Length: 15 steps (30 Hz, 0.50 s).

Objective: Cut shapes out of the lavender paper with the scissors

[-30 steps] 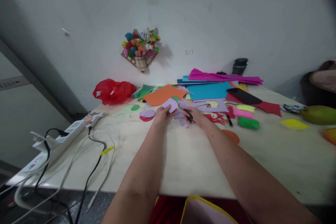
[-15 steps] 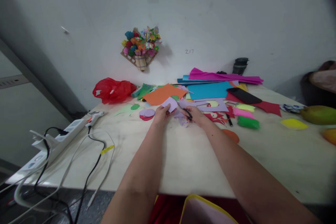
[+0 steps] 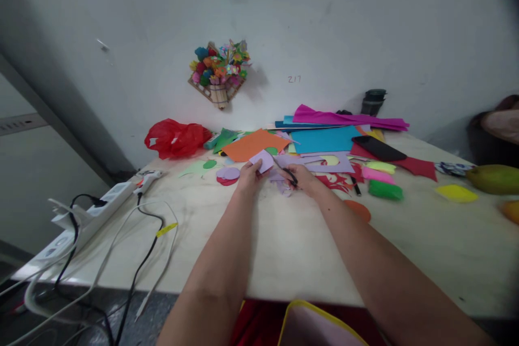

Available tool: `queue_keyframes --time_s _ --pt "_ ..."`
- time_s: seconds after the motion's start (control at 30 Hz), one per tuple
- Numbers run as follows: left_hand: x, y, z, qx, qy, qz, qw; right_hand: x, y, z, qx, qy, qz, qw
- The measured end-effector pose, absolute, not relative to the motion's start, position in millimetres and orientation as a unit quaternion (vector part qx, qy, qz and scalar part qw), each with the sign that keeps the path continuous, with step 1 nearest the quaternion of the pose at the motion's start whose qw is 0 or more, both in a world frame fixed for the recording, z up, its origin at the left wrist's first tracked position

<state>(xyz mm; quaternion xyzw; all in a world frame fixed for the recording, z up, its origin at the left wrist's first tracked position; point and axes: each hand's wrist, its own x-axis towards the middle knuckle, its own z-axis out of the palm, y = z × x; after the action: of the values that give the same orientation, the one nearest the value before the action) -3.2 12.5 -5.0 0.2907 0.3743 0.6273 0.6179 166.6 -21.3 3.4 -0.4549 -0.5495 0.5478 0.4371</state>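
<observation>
Lilac paper piece (image 3: 263,161), position? (A)

Centre of frame, lifted just off the worktop (image 3: 292,248), in front of the orange sheet (image 3: 253,145). Left hand (image 3: 248,177) has it: grip closed, thumb over fingers, pinching the lower left edge. (B)

Right hand (image 3: 305,178)? (A)

Grip closed through the black handles of the scissors (image 3: 288,174). Blade tips point up-left and reach the paper's right edge. Too small to tell how far the blades are apart. (B)

Handling, as you judge it? (A)

Thin, light, limp. It holds flat only near the pinch and would likely droop or flutter further out. Creases easily, tears if tugged. Best held close to the edge being worked, thumb and fingers flat, not at a far corner. (B)

Surroundings? (A)

Lilac offcuts under both hands. A lilac disc on a red disc (image 3: 227,174) just left of the left hand. Blue sheet (image 3: 322,139) and magenta paper (image 3: 348,118) behind, right of centre. Black phone (image 3: 377,147) on the pile. Red plastic bag (image 3: 176,139) at the wall, left of centre. Power strip (image 3: 91,213) with cables at the lower left. Paper flower bouquet (image 3: 219,73) on the wall above. (B)
</observation>
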Motion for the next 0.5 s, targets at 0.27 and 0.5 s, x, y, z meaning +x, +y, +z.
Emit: queue_keyframes --time_s 0.27,0.5 --pt "-2.8 10.9 -3.6 0.298 0.374 0.623 0.619 164.1 -22.8 6.4 -0.48 -0.54 0.543 0.428" --pt "-2.8 12.6 -5.8 0.294 0.377 0.631 0.611 164.9 -24.3 7.1 -0.482 -0.543 0.538 0.428"
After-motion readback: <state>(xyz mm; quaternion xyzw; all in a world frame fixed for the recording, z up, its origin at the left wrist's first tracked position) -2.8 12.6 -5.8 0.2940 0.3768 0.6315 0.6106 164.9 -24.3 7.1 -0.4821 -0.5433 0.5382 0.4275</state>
